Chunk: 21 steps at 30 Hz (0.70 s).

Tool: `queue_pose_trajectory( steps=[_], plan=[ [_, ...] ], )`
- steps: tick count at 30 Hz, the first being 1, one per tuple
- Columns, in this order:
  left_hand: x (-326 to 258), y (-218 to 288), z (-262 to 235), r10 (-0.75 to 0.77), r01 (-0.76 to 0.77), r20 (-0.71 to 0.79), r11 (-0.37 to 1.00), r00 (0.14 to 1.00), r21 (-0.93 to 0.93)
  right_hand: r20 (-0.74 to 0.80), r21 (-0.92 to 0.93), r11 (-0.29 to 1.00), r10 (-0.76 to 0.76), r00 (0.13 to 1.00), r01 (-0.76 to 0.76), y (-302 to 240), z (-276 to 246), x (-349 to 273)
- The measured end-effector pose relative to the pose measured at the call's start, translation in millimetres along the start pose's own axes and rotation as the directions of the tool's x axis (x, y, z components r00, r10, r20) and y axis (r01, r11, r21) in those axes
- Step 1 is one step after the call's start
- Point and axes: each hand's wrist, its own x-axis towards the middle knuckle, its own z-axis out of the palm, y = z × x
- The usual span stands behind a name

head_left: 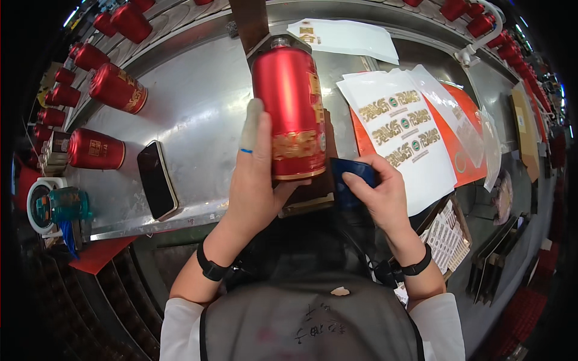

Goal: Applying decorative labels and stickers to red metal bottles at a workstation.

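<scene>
A glossy red bottle (286, 102) with raised gold decoration round its lower part lies with its neck pointing away from me, over a brown cradle-like holder (248, 21). My left hand (248, 180) is closed round its left side and base. A pale cover with a blue band sits on one of that hand's fingers. Pinched between thumb and fingers of my right hand (388, 195) is a dark blue flat scraper (349, 183), just right of the bottle's base. The fingers behind the scraper are partly hidden.
White sheets of gold decals (403, 129) lie on an orange-red sheet (466, 171) at right. A phone (158, 180) and red bottles (96, 148) are on the metal table (198, 90) at left. A teal bottle (69, 204) stands near the left edge. More red bottles line the back.
</scene>
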Motion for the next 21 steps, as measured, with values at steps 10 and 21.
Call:
queue_pose_trajectory(
  steps=[10,21],
  plan=[
    [15,4,-5,0.123,-0.133,0.076,0.982,0.989,0.137,0.063,0.007,0.997,-0.077,0.995,0.077,-33,19,-4],
    [14,17,-10,0.130,-0.135,0.043,0.979,0.991,0.153,0.056,0.000,0.993,-0.115,0.992,0.115,-41,21,-9]
  ],
)
